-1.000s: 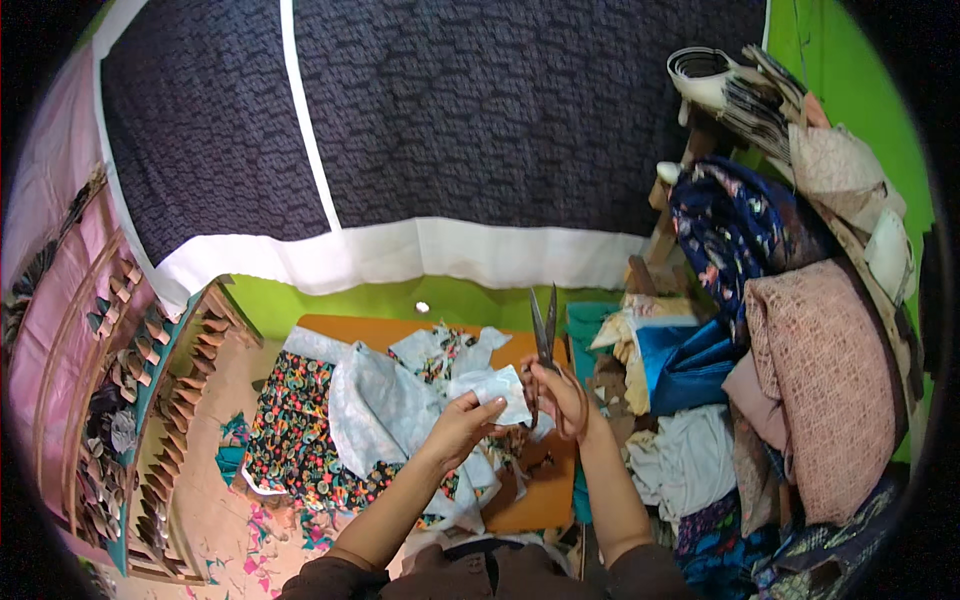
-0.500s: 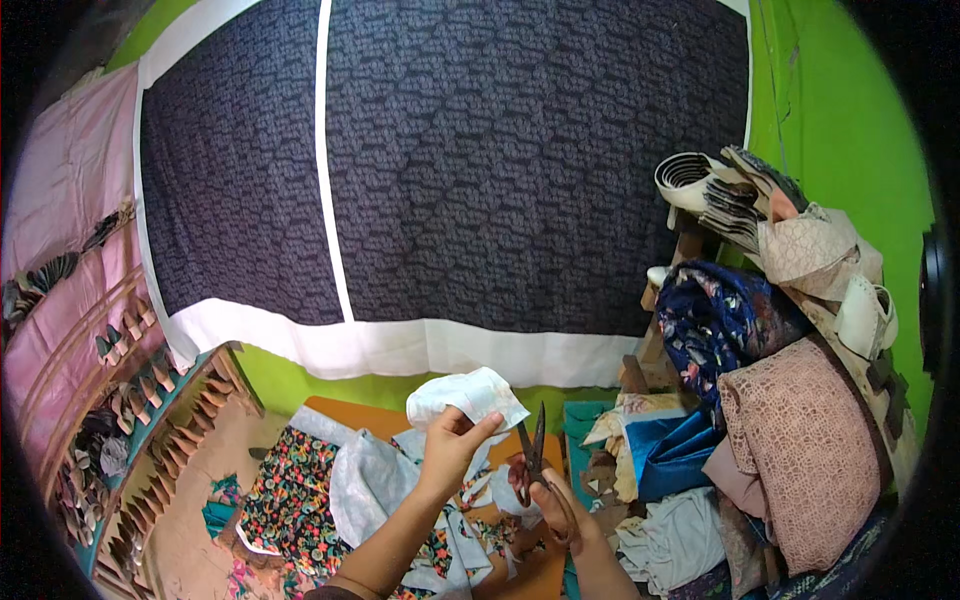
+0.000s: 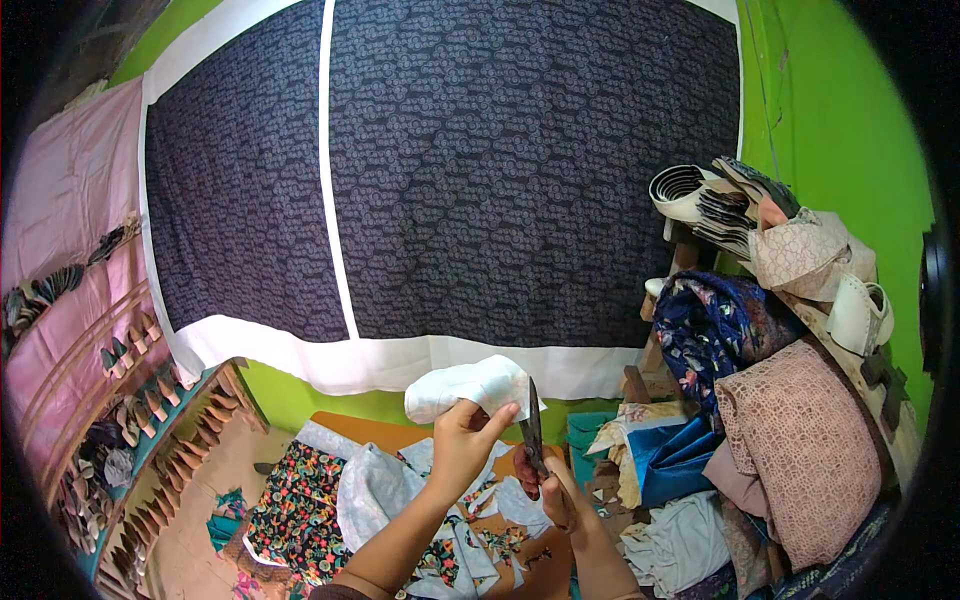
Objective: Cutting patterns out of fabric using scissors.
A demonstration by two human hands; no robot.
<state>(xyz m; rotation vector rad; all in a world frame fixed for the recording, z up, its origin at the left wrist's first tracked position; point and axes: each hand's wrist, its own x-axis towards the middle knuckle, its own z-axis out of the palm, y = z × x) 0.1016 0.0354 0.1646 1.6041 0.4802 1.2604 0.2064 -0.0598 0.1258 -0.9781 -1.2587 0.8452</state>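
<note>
Cutting in mid-air leaves little margin for error

A person's left hand (image 3: 462, 455) pinches a white cloth piece (image 3: 465, 388) between thumb and fingers, holding it raised in front of a white-bordered dark patterned cloth (image 3: 520, 200). The right hand (image 3: 562, 495) is wrapped around the handles of dark scissors (image 3: 532, 430), whose blades point up at the piece's right edge; whether they are fully closed is too small to tell. A small corner of white shows beyond the steel.

The left thumb sits just beside the blades, so a slip of either hand could nick it. With nothing beneath the piece and only one hand gripping it, the loose far end may sag or fold, pulling the edge off line or doubling it into the bite, and the cut could turn out crooked or too deep. Below, scraps (image 3: 505, 548), pale cloth (image 3: 375, 490) and black floral fabric (image 3: 290, 510) crowd an orange table (image 3: 545, 575); anything dropped there could easily be lost among similar white offcuts.
</note>
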